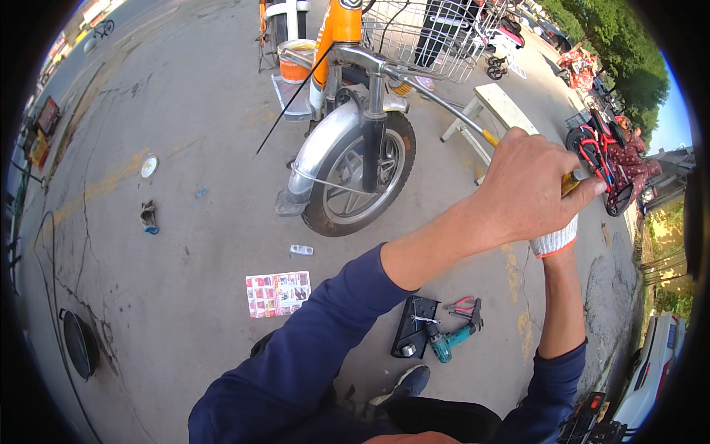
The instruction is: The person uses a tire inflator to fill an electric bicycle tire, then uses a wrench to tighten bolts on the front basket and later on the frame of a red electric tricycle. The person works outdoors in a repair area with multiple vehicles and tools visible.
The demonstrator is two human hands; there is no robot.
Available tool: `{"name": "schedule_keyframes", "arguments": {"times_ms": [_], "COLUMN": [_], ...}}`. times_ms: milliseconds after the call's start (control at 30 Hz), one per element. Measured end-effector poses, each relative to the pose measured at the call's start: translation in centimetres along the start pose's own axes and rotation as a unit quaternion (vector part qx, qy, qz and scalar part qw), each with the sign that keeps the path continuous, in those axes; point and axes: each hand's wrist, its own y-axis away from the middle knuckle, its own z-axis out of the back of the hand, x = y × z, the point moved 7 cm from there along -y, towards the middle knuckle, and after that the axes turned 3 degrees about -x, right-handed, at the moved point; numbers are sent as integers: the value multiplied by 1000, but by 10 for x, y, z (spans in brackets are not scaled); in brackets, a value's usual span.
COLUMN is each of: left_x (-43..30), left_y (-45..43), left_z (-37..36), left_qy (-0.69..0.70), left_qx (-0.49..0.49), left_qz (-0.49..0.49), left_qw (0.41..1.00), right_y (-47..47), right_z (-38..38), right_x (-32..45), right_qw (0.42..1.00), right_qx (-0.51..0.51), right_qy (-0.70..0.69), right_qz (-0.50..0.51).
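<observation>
My bare left hand point(524, 186) is closed around the yellow grip of a long metal bar point(460, 115). The bar slants up to the left and reaches the fork top of an orange and white electric bike point(338, 33). My right hand point(556, 240), in a white knit glove with an orange cuff, is below and behind the left; its fingers are hidden. The bike's front wheel point(370, 183) sits under a silver mudguard point(327, 139). A loose black cable point(293, 100) sticks out from the frame, and a wire basket point(427, 41) hangs at the front.
By my shoe point(407, 383) are a black tray point(413, 324), a teal cordless drill point(449, 343) and red-handled pliers point(463, 304). A printed sheet point(277, 294) lies left. A white bench point(502, 108) stands beyond the bar; a black pan point(80, 344) is far left.
</observation>
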Motion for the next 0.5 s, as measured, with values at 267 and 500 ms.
{"name": "schedule_keyframes", "arguments": {"times_ms": [267,500], "left_x": [-2,-3], "left_y": [6,-8], "left_z": [14,-1], "left_qy": [12,40], "left_qx": [-97,-80], "left_qz": [-173,-122], "left_qw": [980,989], "right_y": [-16,-17], "right_z": [11,-1], "right_x": [-33,-22], "right_qw": [989,999], "right_qx": [63,5], "right_qy": [-119,43], "right_qz": [-53,-31]}}
